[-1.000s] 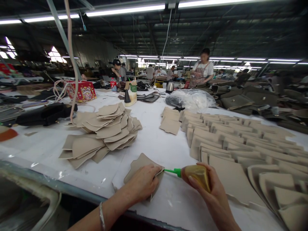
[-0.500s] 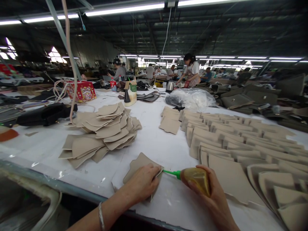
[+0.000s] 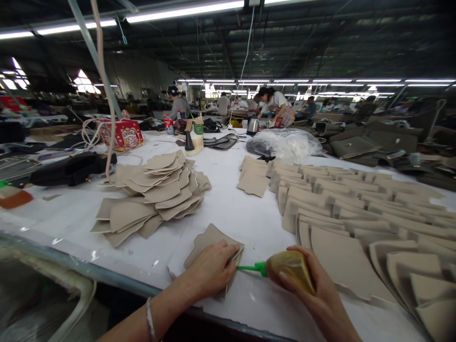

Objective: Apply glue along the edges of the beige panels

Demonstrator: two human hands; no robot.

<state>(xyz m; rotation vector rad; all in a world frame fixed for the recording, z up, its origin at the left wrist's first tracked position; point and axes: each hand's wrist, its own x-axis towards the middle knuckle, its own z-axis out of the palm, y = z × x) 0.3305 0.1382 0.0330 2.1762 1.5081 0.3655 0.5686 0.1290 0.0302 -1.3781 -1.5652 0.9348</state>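
My left hand (image 3: 213, 267) is closed on a beige leather-like panel (image 3: 204, 237) near the table's front edge, thumb and fingers at its right side. The panel's layers part slightly at that edge. My right hand (image 3: 317, 285) wraps round a squeeze bottle (image 3: 290, 268) of amber liquid, tilted on its side. Its thin green nozzle (image 3: 254, 268) points left, the tip at the panel's right edge beside my left fingers. Whether liquid is coming out cannot be seen.
A loose pile of beige panels (image 3: 166, 192) lies to the left, and overlapping rows of folded panels (image 3: 327, 223) cover the right. Farther back are a plastic bag (image 3: 288, 145), a kettle (image 3: 252, 126), a red box (image 3: 123, 134) and a hanging hose (image 3: 103, 85). People work beyond.
The nozzle tip has moved down along the panel's right edge, toward me. My left hand keeps its hold. A person in the background has bent farther forward.
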